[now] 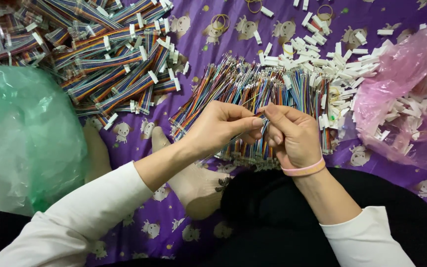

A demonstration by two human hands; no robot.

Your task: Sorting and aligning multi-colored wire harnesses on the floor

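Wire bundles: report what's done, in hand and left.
Done: banded rainbow bundles piled upper left. In hand: left hand and right hand pinch a few wires together. Left: loose wires ahead, white connectors scattered and spilling from the pink bag.

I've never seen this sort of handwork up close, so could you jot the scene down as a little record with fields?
Setting: purple printed cloth spread under the work
Left hand: pinches a thin wire piece with the right
Right hand: fingertips meet the left's; pink band on the wrist
Under the hands: loose multicoloured wires in a heap
Upper left: bundled wires with white connectors
Upper right: pile of white plastic connectors
Right: pink plastic bag holding more connectors
Left: green plastic bag
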